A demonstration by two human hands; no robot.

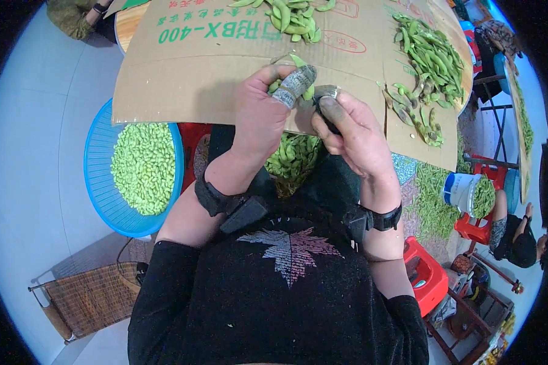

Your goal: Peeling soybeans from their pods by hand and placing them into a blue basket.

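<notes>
Both hands are raised in front of the black shirt, just above the near edge of the flattened cardboard sheet (195, 79) that serves as a work surface. 1 green soybean pod (298, 62) is pinched in the left hand (259, 118), whose taped fingertip (295, 84) is pressed against it; its long axis runs up and away, the tip showing above the finger. The right hand (356, 137) is closed beside it, its soiled thumb (333, 109) just to the right of the pod, and whether that hand touches the pod cannot be told. The pod thus lies between the 2 grips, nearer the left. Unshelled pods (432, 55) are heaped toward the cardboard's far right corner, and shelled beans fill a blue basket (97, 164) below its left edge.
</notes>
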